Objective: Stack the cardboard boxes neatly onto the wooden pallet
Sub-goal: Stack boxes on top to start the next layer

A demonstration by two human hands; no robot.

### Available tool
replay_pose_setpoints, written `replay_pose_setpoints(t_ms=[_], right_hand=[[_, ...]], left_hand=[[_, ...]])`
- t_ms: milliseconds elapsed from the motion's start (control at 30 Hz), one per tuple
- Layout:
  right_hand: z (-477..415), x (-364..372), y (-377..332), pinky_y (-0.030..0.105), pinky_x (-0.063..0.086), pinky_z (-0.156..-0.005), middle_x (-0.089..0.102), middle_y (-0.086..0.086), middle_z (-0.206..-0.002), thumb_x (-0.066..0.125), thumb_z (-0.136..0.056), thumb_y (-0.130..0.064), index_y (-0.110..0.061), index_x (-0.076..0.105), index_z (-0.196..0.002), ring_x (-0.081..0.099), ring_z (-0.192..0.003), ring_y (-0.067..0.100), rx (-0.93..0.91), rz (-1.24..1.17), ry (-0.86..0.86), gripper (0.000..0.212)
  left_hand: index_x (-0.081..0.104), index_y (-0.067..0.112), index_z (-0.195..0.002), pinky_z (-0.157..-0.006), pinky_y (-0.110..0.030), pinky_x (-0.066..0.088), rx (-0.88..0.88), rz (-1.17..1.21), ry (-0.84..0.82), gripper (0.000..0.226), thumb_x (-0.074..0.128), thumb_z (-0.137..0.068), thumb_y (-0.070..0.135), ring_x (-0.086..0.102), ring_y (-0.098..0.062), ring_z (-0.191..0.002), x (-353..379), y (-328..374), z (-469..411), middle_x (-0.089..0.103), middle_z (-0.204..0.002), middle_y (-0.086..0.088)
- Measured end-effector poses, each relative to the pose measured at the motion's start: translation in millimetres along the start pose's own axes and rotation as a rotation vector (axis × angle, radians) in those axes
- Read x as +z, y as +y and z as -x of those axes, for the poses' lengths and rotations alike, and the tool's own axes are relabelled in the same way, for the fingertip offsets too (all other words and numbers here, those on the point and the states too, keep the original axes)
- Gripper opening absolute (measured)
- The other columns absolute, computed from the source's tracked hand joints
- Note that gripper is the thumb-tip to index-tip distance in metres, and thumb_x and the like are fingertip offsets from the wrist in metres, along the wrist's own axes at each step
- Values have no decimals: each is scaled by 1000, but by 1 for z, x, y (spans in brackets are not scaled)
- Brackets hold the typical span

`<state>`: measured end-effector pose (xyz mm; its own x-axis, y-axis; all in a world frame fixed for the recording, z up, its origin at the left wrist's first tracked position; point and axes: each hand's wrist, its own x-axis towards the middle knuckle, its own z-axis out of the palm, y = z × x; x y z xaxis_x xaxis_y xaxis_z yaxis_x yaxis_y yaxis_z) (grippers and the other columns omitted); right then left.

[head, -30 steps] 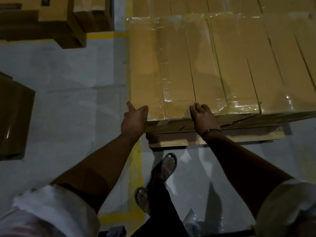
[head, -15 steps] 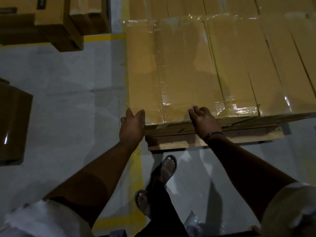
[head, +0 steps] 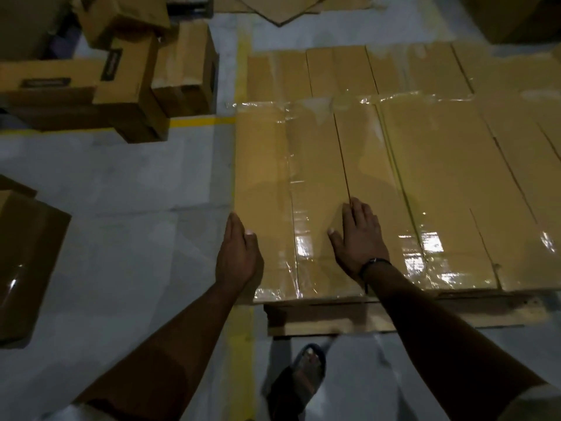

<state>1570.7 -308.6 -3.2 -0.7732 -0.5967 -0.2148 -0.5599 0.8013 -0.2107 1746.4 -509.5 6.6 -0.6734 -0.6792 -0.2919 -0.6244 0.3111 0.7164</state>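
On the wooden pallet (head: 318,325), at the right of the scene, a near row of long, flat cardboard boxes (head: 440,183) lies side by side, bound together under glossy clear film. A far row of boxes (head: 340,71) lies just beyond it, touching it. The pallet's near edge projects below the near row.

Left hand (head: 238,259): arm extended forward, palm set against the left side of the leftmost box (head: 261,165) near its near corner. The fingers (head: 233,226) are straight and point away from the person along that side. The thumb lies over the top edge of the box. Nothing is clasped; the hand is released and pressing flat.

Right hand (head: 361,241): arm extended, palm down on top of the near row, over the seam between the second and third boxes. Its fingers are straight and together, the thumb spread to the left. It rests flat and grasps nothing. A dark wristband (head: 375,262) sits at the wrist.

A sandalled foot (head: 306,369) stands on the grey floor (head: 136,238) just near of the pallet. A yellow floor line (head: 243,71) runs beside the pallet's left side. Loose cardboard cartons (head: 121,83) are heaped far left; another carton (head: 27,262) sits at the left edge.
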Motion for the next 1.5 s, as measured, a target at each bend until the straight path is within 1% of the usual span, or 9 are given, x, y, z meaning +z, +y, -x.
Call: replay_pose_setpoints(t_ms=[233,433,567,767,933,1200,1333,1400,1500], right_hand=[[-85,1,0,45,-5,-126,-21,13,-167,10,-102,-62,-7,-13,-159,-20,-154,27,-76,100,28,82],[-132,-3,-8,45,-2,-127,-15,13,-168,7,-98,-72,-6,-9,-160,-19,-155,26,-133,143,62,92],[-138,0,-9,43,-3,-127,-13,12,-168,10,-98,-73,-6,-7,-161,-18,-155,24,-129,135,72,93],[-140,0,-10,44,-3,-127,-15,13,-168,12,-99,-72,-6,-6,-161,-20,-154,24,-136,146,85,92],[-141,1,-9,45,-2,-127,-15,14,-168,12,-98,-72,-6,-7,-160,-20,-154,24,-129,154,86,93],[-184,-12,-8,43,-3,-127,-18,11,-168,16,-97,-75,-9,-8,-161,-19,-155,23,-153,115,63,95],[-224,-20,-13,44,-5,-127,-17,14,-168,10,-96,-75,-7,-8,-160,-17,-155,25,-92,126,68,95],[-227,-17,-15,45,-4,-127,-17,14,-168,9,-96,-74,-7,-9,-160,-16,-155,26,-85,138,81,94],[-226,-14,-14,45,-3,-127,-16,14,-168,11,-97,-74,-6,-6,-161,-16,-155,26,-88,152,98,94]], left_hand=[[-6,15,-164,-119,-46,30,44,-77,35,85,27,-100,60,18,-30,-156,23,-2,-21,-7,-173,-2],[-11,22,-163,-120,-42,30,82,-69,15,84,29,-102,64,17,-20,-155,21,-9,-30,-13,-171,5],[-12,23,-162,-121,-31,15,164,-29,-43,83,27,-101,63,2,-2,-151,6,-6,-69,-12,-171,6],[-5,13,-164,-129,-46,7,132,25,245,85,25,-101,63,-6,-19,-158,-22,14,-165,-13,-172,-5],[0,18,-165,-121,-53,23,187,-216,11,85,21,-99,66,1,-28,-158,10,32,-177,-18,-171,-3],[4,18,-165,-119,-46,26,235,-214,40,89,20,-96,72,3,-20,-158,9,23,-178,-18,-171,3],[25,20,-163,-110,-27,30,180,113,94,75,41,-98,54,24,2,-142,0,24,-192,14,-169,3],[25,21,-163,-109,-27,32,155,155,100,69,45,-103,49,30,-2,-139,-11,23,-211,23,-164,0],[12,19,-165,-115,-27,19,78,142,45,68,41,-109,44,18,-14,-154,-18,25,-253,7,-172,1]])
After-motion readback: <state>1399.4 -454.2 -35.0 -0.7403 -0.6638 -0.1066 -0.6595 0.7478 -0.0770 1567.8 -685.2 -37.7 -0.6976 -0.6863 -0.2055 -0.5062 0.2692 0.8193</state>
